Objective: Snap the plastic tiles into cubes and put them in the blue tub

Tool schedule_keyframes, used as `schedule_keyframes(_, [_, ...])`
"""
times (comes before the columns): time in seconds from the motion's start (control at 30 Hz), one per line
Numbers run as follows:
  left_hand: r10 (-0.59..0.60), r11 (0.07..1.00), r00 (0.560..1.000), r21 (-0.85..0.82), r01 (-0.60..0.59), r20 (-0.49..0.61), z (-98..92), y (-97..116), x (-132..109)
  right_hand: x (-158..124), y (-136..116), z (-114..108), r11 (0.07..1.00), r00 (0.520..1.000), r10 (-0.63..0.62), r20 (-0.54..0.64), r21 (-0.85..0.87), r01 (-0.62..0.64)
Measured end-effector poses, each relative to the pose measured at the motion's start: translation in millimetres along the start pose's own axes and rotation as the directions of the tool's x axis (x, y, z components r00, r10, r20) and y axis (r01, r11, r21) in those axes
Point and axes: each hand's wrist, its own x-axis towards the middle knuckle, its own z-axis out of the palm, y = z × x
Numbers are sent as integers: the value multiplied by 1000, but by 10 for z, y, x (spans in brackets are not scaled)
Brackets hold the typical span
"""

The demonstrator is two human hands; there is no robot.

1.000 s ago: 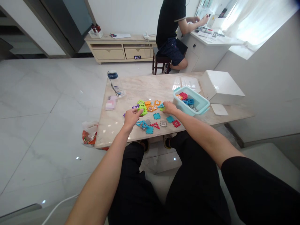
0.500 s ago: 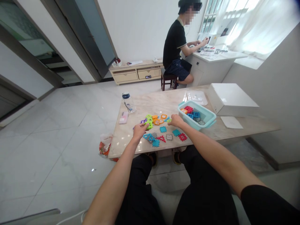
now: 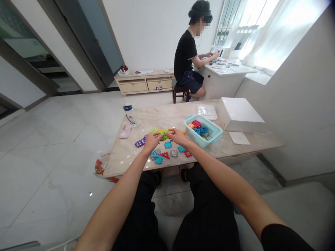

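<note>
I read the step in hand as joining interlocking plastic tiles. My left hand (image 3: 151, 140) and right hand (image 3: 177, 136) meet over the middle of the tabletop (image 3: 230, 148), both closed around a green tile piece (image 3: 164, 134) held between the fingertips; an orange tile shows just behind it, but I cannot tell whether the two are already locked together.

Location of the working stock: loose tiles (image 3: 167, 153) in blue, red and grey lie between my hands and the near edge of the tabletop. A purple tile strip (image 3: 140, 142) lies just left of my left hand. More tiles sit inside the teal bin (image 3: 215, 131), right of my right hand and toward the right half of the tabletop.

My judgement of the next move: it calls for aligning the notched edges squarely before pressing, with both hands kept steady, since a skewed fit would likely not seat.

Surroundings:
- A clear lid (image 3: 206, 111) lies behind the bin, toward the far edge.
- A white box (image 3: 240, 113) occupies the far right corner, with a white card (image 3: 239, 138) in front of it.
- A bottle (image 3: 128, 111) stands near the far left corner.
- Another person (image 3: 187, 59) sits at a separate desk beyond the table, well apart.

Obstructions: the bin stands near my right wrist, and the loose tiles crowd the near edge under my forearms.
</note>
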Motion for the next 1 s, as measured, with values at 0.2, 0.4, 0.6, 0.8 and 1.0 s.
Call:
schedule_keyframes(0.2, [30, 1000, 998, 1, -30, 59, 0, 34, -89, 52, 125, -67, 996, 997, -80, 0, -40, 80])
schedule_keyframes(0.4, [-25, 999, 989, -39, 31, 144, -94, -15, -121, 48, 182, -66, 973, 990, -138, 23, -183, 140])
schedule_keyframes(0.6, [-52, 994, 976, -84, 72, 210, -160, -29, -165, 8, 19, 23, 879, 961, -274, 42, -395, 268])
schedule_keyframes(0.8, [-158, 984, 970, -55, 171, 183, -328, -62, -156, -24, -112, 85, 774, 930, -309, 197, -517, 366])
schedule_keyframes(1.0, [-190, 980, 954, -15, 198, 230, -382, -102, -172, -103, -109, 104, 672, 826, -391, 407, -487, 558])
